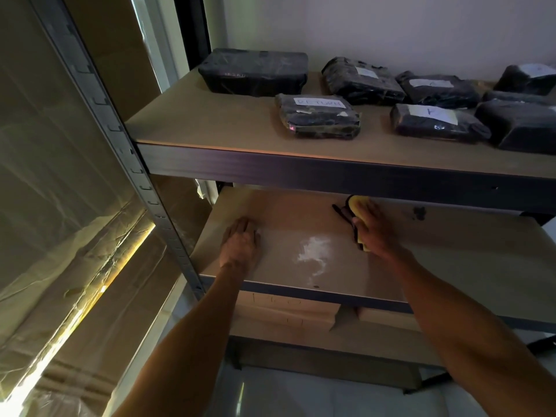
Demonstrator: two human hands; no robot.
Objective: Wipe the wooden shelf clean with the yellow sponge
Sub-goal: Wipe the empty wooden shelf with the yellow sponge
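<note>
Pressing the yellow sponge (359, 216) flat on the wooden shelf (451, 260) under your right hand (373, 233), its grip closed over it, you have the white smear (313, 254) lying just near-left, between it and your left hand (240, 243), which rests spread and empty.
</note>
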